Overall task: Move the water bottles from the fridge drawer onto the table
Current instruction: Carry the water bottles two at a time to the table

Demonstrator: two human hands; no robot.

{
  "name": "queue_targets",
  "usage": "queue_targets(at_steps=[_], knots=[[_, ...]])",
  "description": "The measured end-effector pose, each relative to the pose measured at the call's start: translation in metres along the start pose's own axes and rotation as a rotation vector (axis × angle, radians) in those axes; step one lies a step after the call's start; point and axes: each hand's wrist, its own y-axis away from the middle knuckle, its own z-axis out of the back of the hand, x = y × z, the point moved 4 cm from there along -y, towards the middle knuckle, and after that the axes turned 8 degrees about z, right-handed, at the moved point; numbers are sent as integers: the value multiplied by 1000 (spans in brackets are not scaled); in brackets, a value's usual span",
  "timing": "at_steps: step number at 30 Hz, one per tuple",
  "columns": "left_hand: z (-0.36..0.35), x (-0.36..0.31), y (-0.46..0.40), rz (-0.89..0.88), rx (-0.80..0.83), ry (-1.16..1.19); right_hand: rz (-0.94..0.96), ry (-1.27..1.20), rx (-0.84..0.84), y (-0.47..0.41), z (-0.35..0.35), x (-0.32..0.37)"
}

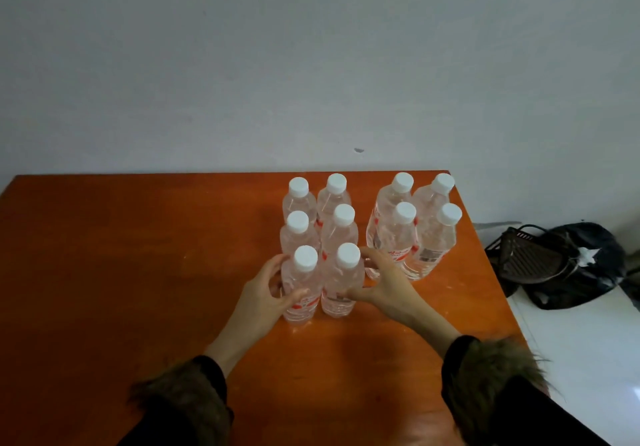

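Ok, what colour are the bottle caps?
White, all ten caps, seen clearly in the head view.

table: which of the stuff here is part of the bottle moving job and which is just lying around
Part of the job:
- ten water bottles, upright on the table
- left hand and right hand, each gripping one of the two nearest bottles

Lying about:
- black bag beyond the table's right edge
- dark basket-like thing against it
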Motion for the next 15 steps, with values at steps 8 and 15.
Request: queue_targets(at_steps=[8,15], knots=[[3,14,-8,-9,-2,56,-37,13,-7,-2,-8,0],[6,17,-5,8,15,75,-79,-97,-96,3,-19,-1]])
